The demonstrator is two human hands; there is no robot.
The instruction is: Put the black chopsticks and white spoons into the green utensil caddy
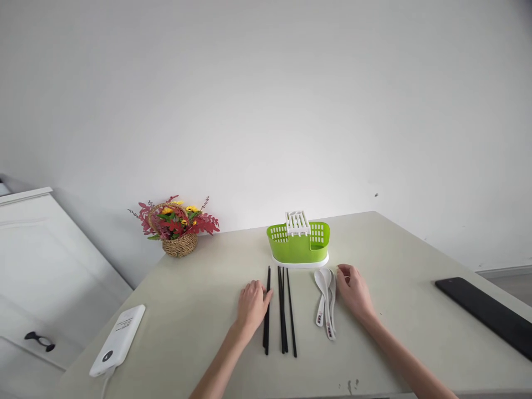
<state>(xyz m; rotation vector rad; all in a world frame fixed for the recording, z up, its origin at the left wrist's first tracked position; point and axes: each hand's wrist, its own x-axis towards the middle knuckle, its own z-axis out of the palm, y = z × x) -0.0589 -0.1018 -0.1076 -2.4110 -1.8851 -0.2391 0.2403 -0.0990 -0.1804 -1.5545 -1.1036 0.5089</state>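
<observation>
Black chopsticks (282,310) lie lengthwise on the table in front of me, in loose groups. My left hand (251,305) rests at their left side with its fingers lying on the table; its thumb reaches over the leftmost chopsticks, and nothing is gripped. To the right, white soup spoons (327,299) overlap, bowls pointing away from me. Beside them my right hand (354,291) rests with loosely bent fingers, close to the spoon bowls and holding nothing visible. Behind the utensils stands a green utensil basket (297,249) with a white slotted piece (297,223) across its middle and a white base.
A pale table (199,332) stands against the wall. At the back left is a wicker basket (180,245) of artificial flowers. A white power bank (118,339) with a cable lies at left, a black flat object (486,310) at right. A white cabinet (50,266) stands left.
</observation>
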